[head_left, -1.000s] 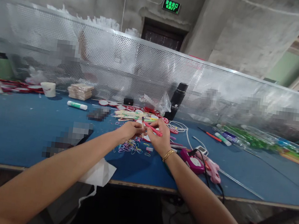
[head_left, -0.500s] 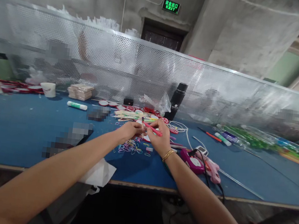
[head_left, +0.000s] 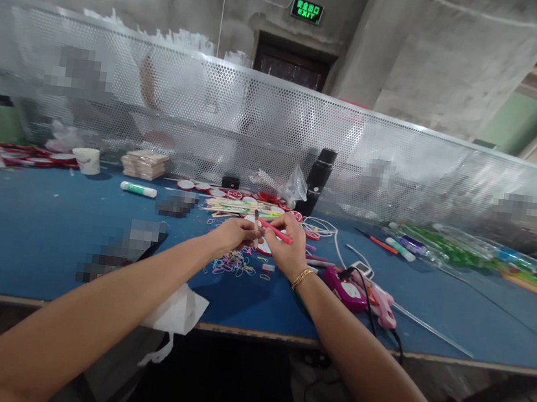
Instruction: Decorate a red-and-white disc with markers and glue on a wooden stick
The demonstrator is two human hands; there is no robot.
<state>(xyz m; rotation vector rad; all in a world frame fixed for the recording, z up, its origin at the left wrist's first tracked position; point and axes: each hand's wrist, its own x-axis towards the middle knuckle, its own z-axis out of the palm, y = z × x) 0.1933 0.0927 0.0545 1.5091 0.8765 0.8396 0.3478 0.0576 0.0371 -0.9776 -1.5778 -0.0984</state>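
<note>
My left hand [head_left: 232,232] and my right hand [head_left: 290,246] meet over the middle of the blue table [head_left: 49,233]. The right hand is closed on a red pen [head_left: 275,231] that slants up to the left. The left hand's fingers are pinched near the pen's tip, on a small thing that I cannot make out. Under both hands lies a heap of small coloured rubber bands [head_left: 234,265]. Red and white round badges [head_left: 230,193] and a bundle of thin sticks [head_left: 236,207] lie just beyond the hands.
A black bottle [head_left: 317,181] stands behind the hands by the perforated metal screen [head_left: 211,109]. A pink glue gun [head_left: 378,302] and a magenta gadget [head_left: 348,292] with cables lie to the right. A glue stick [head_left: 138,190], white cup [head_left: 88,160] and stacked cards [head_left: 144,164] are left. White paper [head_left: 176,313] hangs over the front edge.
</note>
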